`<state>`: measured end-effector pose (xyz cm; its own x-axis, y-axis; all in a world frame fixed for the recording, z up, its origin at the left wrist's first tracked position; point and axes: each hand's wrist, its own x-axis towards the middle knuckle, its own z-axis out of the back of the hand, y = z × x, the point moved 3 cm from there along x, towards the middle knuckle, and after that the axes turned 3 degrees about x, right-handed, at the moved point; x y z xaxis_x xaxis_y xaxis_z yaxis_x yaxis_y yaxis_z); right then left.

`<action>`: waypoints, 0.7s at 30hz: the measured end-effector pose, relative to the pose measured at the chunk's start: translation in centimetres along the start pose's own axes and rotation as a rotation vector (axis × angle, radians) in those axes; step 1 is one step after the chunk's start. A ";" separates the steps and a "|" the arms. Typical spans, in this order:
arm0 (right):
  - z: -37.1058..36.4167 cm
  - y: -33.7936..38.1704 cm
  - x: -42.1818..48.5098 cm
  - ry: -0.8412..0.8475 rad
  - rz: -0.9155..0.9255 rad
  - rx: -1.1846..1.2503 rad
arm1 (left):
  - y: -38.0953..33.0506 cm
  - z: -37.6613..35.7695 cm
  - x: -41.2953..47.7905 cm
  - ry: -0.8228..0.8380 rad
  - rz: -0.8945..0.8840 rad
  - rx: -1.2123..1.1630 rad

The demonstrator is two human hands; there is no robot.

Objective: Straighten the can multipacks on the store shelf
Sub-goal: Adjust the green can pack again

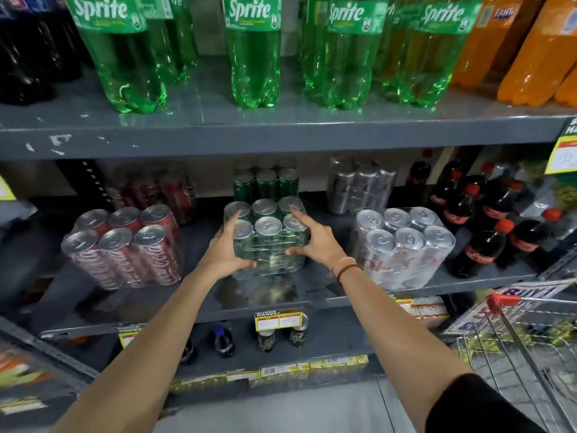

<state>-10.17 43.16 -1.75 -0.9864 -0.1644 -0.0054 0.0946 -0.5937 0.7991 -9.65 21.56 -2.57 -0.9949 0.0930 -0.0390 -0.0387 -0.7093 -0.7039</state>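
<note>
Head view is showing the left hand [225, 249] and the right hand [315, 242] clasping the green can six-pack [268, 242] from either side on the grey middle shelf [199, 295]. Left of the left hand is sitting a red Coca-Cola six-pack [125, 245]; right of the right hand, a silver can six-pack [402, 245].

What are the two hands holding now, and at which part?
Both hands grip the green can pack: left hand on its left side, right hand on its right side.
</note>
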 end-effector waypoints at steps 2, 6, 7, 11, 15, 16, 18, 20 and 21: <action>-0.1 0.0 -0.2 -0.009 -0.016 0.010 | 0.1 0.1 -0.4 -0.014 -0.008 0.010; 0.2 -0.2 -1.4 -0.037 -0.031 -0.015 | -0.1 -0.1 -1.5 -0.008 -0.046 0.028; 0.2 -0.3 -1.9 -0.042 -0.037 -0.020 | -0.1 -0.2 -1.8 -0.001 -0.054 0.031; 0.0 -0.7 -3.9 -0.074 -0.053 -0.054 | -0.1 -0.7 -3.0 0.025 -0.068 0.033; 0.0 -0.8 -5.4 -0.092 -0.038 -0.095 | -0.2 -1.0 -4.2 0.022 -0.086 0.039; 0.0 -0.7 -5.7 -0.090 -0.039 -0.104 | -0.2 -1.1 -4.5 0.027 -0.087 0.047; 0.2 -0.5 -6.2 -0.094 -0.031 -0.117 | -0.2 -1.1 -4.9 0.031 -0.083 0.056; 0.2 -0.2 -6.7 -0.100 -0.023 -0.120 | -0.1 -1.2 -5.2 0.042 -0.081 0.067; 0.3 -0.1 -6.9 -0.104 -0.021 -0.124 | -0.2 -1.2 -5.4 0.045 -0.082 0.072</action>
<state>-3.46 44.56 -1.62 -0.9963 -0.0726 0.0457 0.0833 -0.6899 0.7191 -4.17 22.01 -3.11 -0.9830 0.1831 -0.0166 -0.1280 -0.7463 -0.6531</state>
